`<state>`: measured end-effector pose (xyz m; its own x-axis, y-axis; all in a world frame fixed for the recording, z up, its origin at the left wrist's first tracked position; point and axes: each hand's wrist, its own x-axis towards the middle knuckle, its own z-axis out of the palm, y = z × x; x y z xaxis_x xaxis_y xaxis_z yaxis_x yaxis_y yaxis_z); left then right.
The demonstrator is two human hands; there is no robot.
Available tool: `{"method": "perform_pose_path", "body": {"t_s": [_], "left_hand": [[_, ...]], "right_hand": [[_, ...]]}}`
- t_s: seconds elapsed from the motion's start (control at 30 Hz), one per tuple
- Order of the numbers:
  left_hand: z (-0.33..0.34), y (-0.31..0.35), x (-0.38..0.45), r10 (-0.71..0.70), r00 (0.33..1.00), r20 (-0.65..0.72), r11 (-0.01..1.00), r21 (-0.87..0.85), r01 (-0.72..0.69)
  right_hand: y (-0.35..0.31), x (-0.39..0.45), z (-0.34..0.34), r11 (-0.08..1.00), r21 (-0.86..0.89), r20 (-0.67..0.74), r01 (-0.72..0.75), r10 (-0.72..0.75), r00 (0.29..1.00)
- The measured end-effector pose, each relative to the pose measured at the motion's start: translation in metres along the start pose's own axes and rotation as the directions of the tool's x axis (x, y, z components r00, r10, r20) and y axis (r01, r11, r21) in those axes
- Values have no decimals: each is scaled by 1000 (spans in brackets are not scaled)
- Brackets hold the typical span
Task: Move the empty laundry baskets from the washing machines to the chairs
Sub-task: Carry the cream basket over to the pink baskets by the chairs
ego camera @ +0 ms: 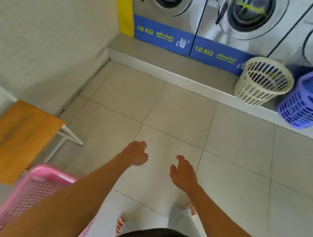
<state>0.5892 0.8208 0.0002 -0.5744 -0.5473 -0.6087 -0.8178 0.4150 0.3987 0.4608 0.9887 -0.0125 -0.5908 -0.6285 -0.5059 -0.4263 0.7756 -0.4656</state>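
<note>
A cream laundry basket (261, 82) stands on the raised ledge in front of the washing machines (248, 20), looking empty. To its right a purple basket (306, 106) holds something blue. At the lower left a pink basket (35, 191) sits by my left arm, next to a chair with an orange seat (11, 139). My left hand (135, 154) hangs over the floor with fingers curled and nothing in it. Beside it my right hand (183, 172) is held out with fingers apart, also holding nothing. Both hands are well short of the ledge baskets.
A row of three steel front-loading washers stands on a low step (160, 65) along the far side. A cream wall (44, 17) closes the left. Pale tiled floor (228, 151) lies between me and the step. My feet show at the bottom.
</note>
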Motion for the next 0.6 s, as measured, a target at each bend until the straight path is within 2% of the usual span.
{"method": "perform_pose_path", "body": {"t_s": [0.37,0.6], "left_hand": [[14,251,109,210,970,120,966,131,-225],[4,362,168,255,955,149,949,149,-277]], "right_hand": [[162,63,-170,959,209,-162,-193,228,960],[248,102,-264,923,249,-226,-294,350,909]]}}
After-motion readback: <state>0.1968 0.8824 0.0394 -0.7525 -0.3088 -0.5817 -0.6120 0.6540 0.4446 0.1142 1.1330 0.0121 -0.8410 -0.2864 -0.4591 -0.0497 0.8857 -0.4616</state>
